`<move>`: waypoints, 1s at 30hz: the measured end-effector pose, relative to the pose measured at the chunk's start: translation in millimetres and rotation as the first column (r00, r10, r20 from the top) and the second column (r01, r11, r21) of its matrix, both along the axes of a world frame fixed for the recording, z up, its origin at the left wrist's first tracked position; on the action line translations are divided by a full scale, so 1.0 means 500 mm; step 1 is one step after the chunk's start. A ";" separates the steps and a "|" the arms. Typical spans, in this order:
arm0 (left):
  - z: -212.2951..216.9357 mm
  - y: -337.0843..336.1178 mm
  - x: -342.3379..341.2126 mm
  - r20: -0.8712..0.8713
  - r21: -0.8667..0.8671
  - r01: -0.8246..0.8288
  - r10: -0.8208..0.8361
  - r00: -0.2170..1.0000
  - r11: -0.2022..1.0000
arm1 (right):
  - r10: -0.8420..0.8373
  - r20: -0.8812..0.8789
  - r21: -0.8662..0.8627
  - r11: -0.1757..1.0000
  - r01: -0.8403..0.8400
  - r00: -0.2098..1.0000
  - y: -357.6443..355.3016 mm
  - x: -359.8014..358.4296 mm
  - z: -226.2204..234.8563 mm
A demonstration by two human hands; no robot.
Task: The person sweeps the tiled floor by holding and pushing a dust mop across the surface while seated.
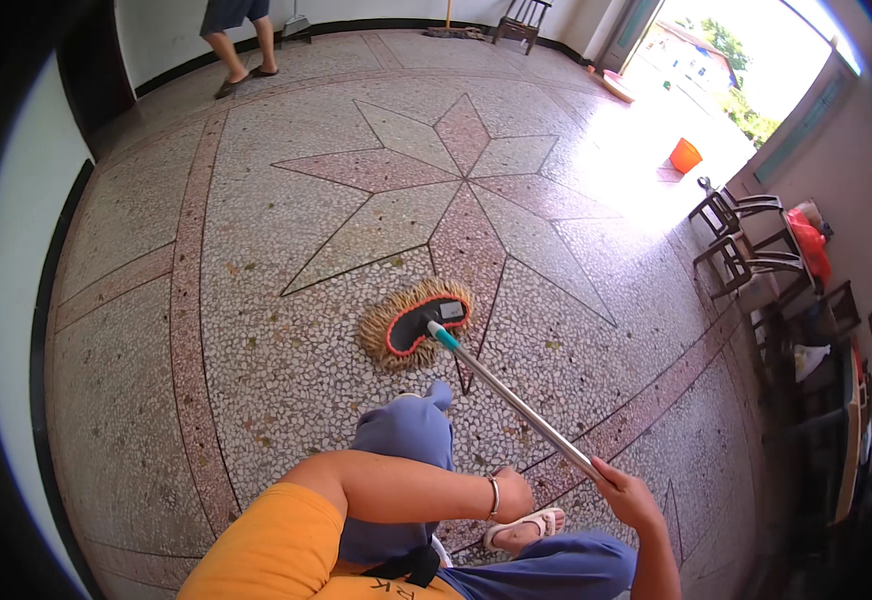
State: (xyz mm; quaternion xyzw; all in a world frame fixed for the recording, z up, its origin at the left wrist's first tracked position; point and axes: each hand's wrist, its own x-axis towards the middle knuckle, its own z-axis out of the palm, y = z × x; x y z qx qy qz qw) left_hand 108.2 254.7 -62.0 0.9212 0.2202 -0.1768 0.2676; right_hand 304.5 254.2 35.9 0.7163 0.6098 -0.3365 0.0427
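- Dust mop (413, 328) ahead of you, its beige fringed head down on the terrazzo floor (286, 400), covering part of the star inlay (466, 180) near its closest point.
- The metal pole (516, 400) slants from the head toward your lower right, and there's your right hand (628, 497) at its upper end!
- Right fingers closed around that pole, wrist bent inward, forearm rising from the lower edge.
- Now your left arm: it reaches across your body over the blue trousers (404, 432), nearly level, elbow bent out at your left.
- Your left hand (514, 495), metal bracelet (495, 497) at the wrist, sits below the pole and apart from it, just above a sandal (546, 522).
- Left fingers look curled under, tips hidden; you can't tell from here whether they pinch anything.
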 end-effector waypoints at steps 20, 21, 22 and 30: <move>-0.008 -0.070 0.025 0.023 -0.028 0.311 -0.310 0.950 0.950 | -0.514 -0.410 0.033 0.818 0.575 0.754 -0.366 -0.020 -0.114; -0.008 -0.065 0.021 -0.002 -0.070 0.279 -0.279 0.960 0.958 | -0.468 -0.367 0.091 0.842 0.532 0.804 -0.315 -0.017 -0.163; -0.011 -0.063 0.018 -0.027 -0.106 0.248 -0.252 0.967 0.963 | -0.293 -0.371 0.285 0.867 0.409 0.881 -0.253 -0.021 -0.198; -0.016 -0.024 0.072 0.106 0.054 0.018 -0.024 0.994 0.998 | -0.310 -0.201 0.415 0.832 0.367 0.929 0.029 0.012 -0.363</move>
